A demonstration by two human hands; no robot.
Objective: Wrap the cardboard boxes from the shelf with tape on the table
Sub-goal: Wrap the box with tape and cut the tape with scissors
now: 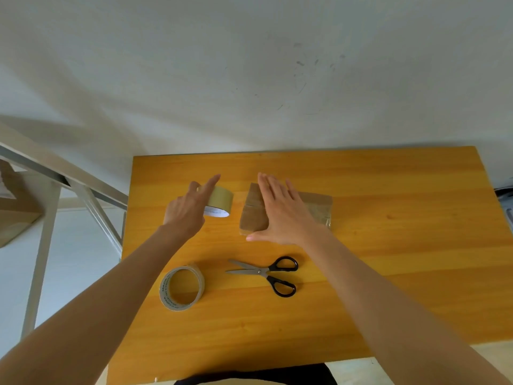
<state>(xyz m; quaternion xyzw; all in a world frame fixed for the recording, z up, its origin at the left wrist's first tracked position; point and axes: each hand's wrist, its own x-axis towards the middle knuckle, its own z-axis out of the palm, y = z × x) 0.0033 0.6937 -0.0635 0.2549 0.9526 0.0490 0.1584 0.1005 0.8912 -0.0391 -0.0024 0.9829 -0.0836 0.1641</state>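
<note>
Head view: a flat cardboard box [252, 215] is seen lying on the yellow wooden table [402, 245], towards its far middle, with glossy tape already over its right end.
Right hand: the right hand [286, 215] is laid flat on top of the box, fingers straight and slightly spread, thumb stretched along the near edge.
Left hand: the left hand [184, 211] is placed on a tape roll [219, 202] just left of the box, forefinger stretched over its rim. Whether the roll is truly gripped cannot be told, as the thumb is hidden.
Box handling: the box is judged light and fairly stiff, but easily slid on the smooth wood. It is best steadied by flat pressure on top or taken by its short edges.
Tape handling: the roll is best held by its outer band, with the sticky end kept off the fingers.
Nearby: a second tape roll [181, 287] and black-handled scissors [263, 273] are found at the near side, apart from the box.
</note>
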